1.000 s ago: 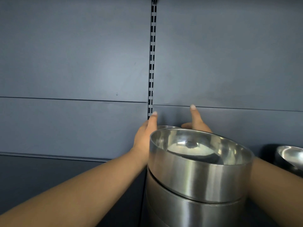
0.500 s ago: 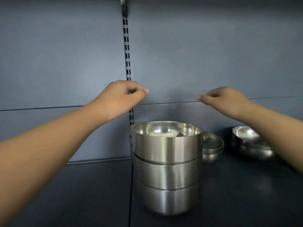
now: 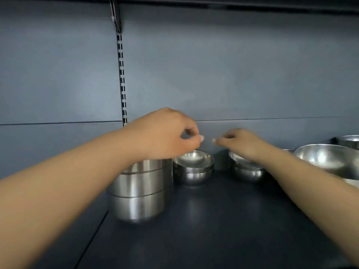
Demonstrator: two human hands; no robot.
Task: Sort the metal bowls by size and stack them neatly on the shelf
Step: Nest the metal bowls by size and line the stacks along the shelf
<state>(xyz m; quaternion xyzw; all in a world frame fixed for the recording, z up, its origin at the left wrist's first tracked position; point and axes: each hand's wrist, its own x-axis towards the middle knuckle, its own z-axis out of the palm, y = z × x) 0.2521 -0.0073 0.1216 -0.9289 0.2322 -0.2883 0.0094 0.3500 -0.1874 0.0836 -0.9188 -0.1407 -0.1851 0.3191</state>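
Head view, now. Landmark: tall stack of straight-walled bowls (image 3: 140,189), three visible tiers, standing on the dark shelf (image 3: 213,220) near the slotted upright (image 3: 121,74) of the back panel.

Left hand (image 3: 165,133) sits above the top of the tall stack, hiding its rim. Fingers loosely curled, thumb near forefinger, nothing held: grip released. Right hand (image 3: 240,141) is to the right of the stack, above a low nested pair of bowls (image 3: 246,169). Fingers also loosely curled, no bowl between them: grip released. Some motion blur on both fingertips.

Other bowls, all relative to the tall stack: just right and slightly behind, a small nested pair (image 3: 194,166), close to the stack, contact not resolvable. Further right, past the right forearm, a wide shallow bowl (image 3: 324,157); behind that, at the frame edge, part of another bowl (image 3: 349,140).

Change: one second ago both hands were behind the tall stack with fingers extended; half a second ago they were raised and spread to either side of it. Now they have come down and drawn together, and the view takes in more of the shelf. The stack stands unsupported and upright.

Judgement: the tall stack looks placed and done. The shallow bowls to its right are in separate groups, so sorting is partway; the small pairs appear the likely next target
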